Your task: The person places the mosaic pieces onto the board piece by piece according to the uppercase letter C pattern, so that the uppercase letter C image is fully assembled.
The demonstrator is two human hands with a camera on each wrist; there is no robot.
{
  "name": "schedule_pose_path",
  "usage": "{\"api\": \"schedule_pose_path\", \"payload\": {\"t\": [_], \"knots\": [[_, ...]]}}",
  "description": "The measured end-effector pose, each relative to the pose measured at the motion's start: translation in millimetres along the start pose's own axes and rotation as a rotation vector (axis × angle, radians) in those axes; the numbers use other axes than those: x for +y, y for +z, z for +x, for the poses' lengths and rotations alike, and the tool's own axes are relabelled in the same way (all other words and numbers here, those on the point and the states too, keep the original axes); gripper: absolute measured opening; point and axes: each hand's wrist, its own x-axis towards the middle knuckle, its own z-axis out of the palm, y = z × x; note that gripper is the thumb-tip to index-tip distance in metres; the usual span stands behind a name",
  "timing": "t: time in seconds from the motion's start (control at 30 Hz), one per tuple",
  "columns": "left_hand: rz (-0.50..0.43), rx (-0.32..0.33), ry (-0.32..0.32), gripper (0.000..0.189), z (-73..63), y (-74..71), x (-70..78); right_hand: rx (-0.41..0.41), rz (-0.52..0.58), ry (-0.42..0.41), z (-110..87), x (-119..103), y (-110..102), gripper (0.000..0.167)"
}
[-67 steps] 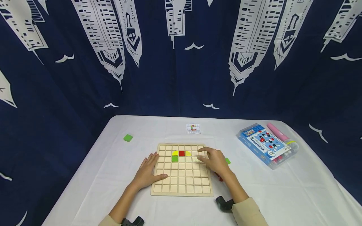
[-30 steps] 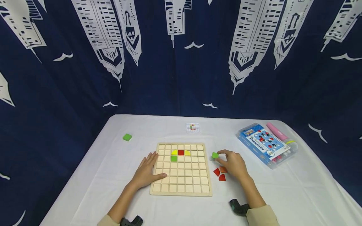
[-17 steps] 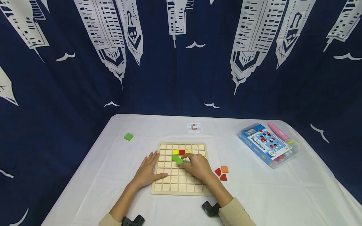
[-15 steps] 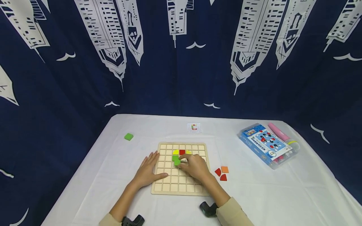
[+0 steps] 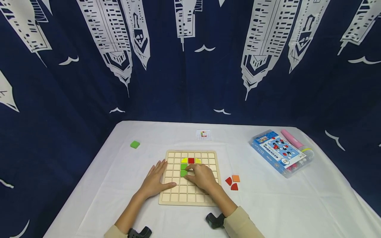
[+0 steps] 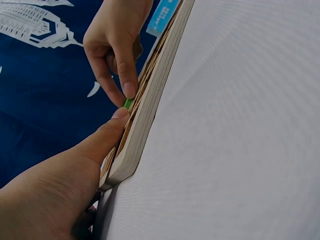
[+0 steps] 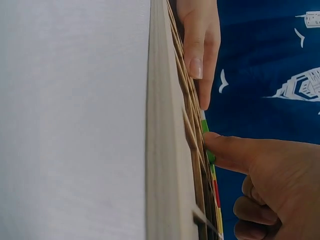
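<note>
On the wooden grid board (image 5: 190,197), my right hand (image 5: 202,177) pinches a green square tile (image 5: 183,173) between thumb and index finger. That tile lies at a cell directly below another green tile (image 5: 183,167). Above them runs a row with a yellow piece (image 5: 184,160), a red square (image 5: 191,160) and a second yellow piece (image 5: 197,161). My left hand (image 5: 157,180) rests on the board's left edge, fingers stretched out and thumb over the near cells. The left wrist view shows the pinched tile's green edge (image 6: 128,103) beneath the right fingertips.
Right of the board lie an orange square (image 5: 235,178) and two red quarter-round pieces (image 5: 228,181). A loose green tile (image 5: 135,144) is at far left. Behind the board sits a pattern card (image 5: 203,135). A plastic case (image 5: 278,152) and a pink-capped tube (image 5: 293,138) stand at back right.
My right hand went right off the board, picked up a green tile, and brought it left to the cell below the first green one. My left hand stayed at the board's edge.
</note>
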Motion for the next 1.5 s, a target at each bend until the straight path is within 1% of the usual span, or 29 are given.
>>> {"api": "schedule_pose_path", "payload": {"t": [0.17, 0.27, 0.37, 0.43, 0.53, 0.63, 0.8, 0.97, 1.1, 1.3, 1.5], "knots": [[-0.004, 0.0, -0.001, 0.103, -0.1, 0.9, -0.4, 0.008, 0.004, -0.003, -0.5, 0.6, 0.5, 0.027], [-0.01, 0.003, 0.001, 0.103, 0.3, 1.9, -0.3, 0.002, 0.034, 0.007, -2.6, 2.6, -2.2, 0.027], [-0.014, 0.005, 0.003, 0.103, 0.4, 3.1, 0.1, 0.011, 0.066, 0.027, -7.9, 7.6, -9.7, 0.026], [-0.017, 0.006, 0.003, 0.103, 0.5, 3.4, 0.4, 0.03, 0.085, 0.043, -13.1, 12.9, -17.9, 0.025], [-0.014, 0.006, 0.001, 0.103, 0.7, 2.9, 0.6, 0.056, 0.088, 0.086, -22.0, 24.1, -33.5, 0.025], [-0.014, 0.003, 0.002, 0.104, 1.1, 2.3, 0.2, 0.065, 0.088, 0.144, -32.4, 40.7, -49.8, 0.024], [-0.015, -0.002, -0.001, 0.105, 1.0, 1.5, 0.1, 0.051, 0.071, 0.24, -50.6, 72.2, -73.2, 0.025], [-0.022, 0.003, -0.007, 0.104, 0.3, 0.0, -0.2, -0.002, 0.126, 0.306, -65.4, 93.6, -85.9, 0.025], [-0.025, 0.007, -0.007, 0.103, -0.4, 0.0, -0.5, -0.046, 0.16, 0.306, -71.1, 100.7, -86.8, 0.024], [-0.03, 0.01, -0.007, 0.104, -0.5, 0.9, 0.0, -0.102, 0.187, 0.257, -69.7, 104.8, -80.4, 0.022], [-0.019, 0.015, -0.001, 0.104, 0.7, 1.3, 0.2, -0.104, 0.223, 0.233, -65.4, 106.9, -75.9, 0.02]]}}
